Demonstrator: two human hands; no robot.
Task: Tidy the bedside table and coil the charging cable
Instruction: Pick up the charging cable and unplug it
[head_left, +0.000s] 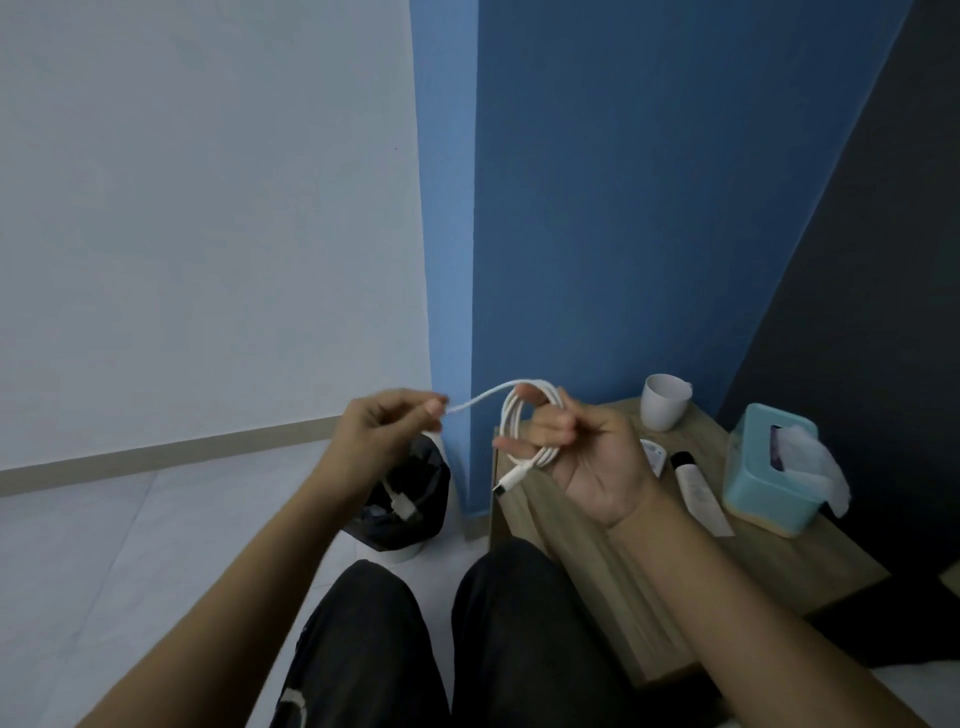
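Observation:
A white charging cable (511, 415) is wound in a few loops around the fingers of my right hand (582, 457), held up in front of the wooden bedside table (582, 561). One plug end hangs below that hand near the table's left edge. My left hand (387, 434) pinches the free stretch of cable, which arcs across to the loops. The other plug end dangles below my left hand.
On the table stand a white cup (662, 408), a teal tissue box (769, 473), a white tube with a black cap (698, 491) and a small white object (653, 453). A bin with a black liner (410, 499) sits on the floor. My knees are below.

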